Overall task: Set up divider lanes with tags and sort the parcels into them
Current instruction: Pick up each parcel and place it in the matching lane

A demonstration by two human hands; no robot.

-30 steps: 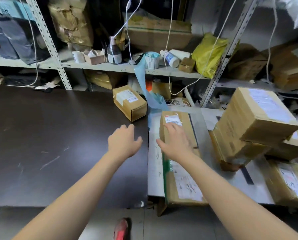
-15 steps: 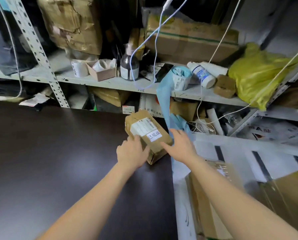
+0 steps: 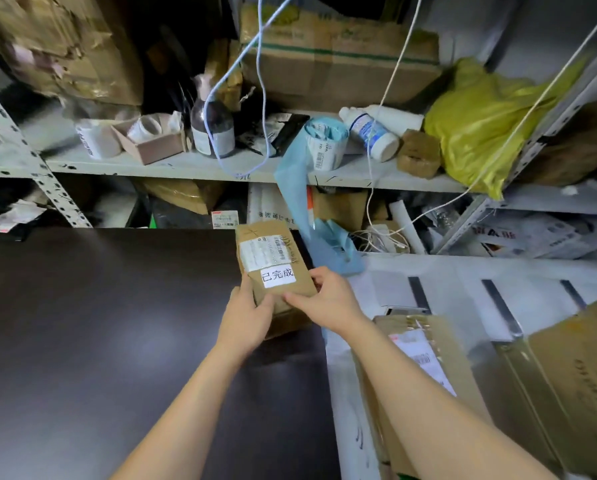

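A small brown parcel [image 3: 273,258] with a shipping label and a white tag of printed characters [image 3: 278,275] sits at the far edge of the dark table [image 3: 99,323]. My left hand [image 3: 247,315] grips its near left side. My right hand [image 3: 328,301] holds its near right corner, thumb on the top face. A long parcel [image 3: 425,355] with a white label lies on the white board [image 3: 387,282] under my right forearm. Dark tape strips [image 3: 499,303] divide that board into lanes.
A metal shelf [image 3: 186,168] runs behind the table, crowded with a dark bottle [image 3: 212,128], a white bottle [image 3: 370,133], a yellow bag [image 3: 480,123], cartons and hanging cables. A blue plastic strip [image 3: 293,188] hangs to the board. A large carton [image 3: 581,368] fills the right.
Both hands left the long parcel and reached forward to the small parcel, then closed on it. The parcel has turned from a slant to nearly straight. The view moved closer to the shelf.
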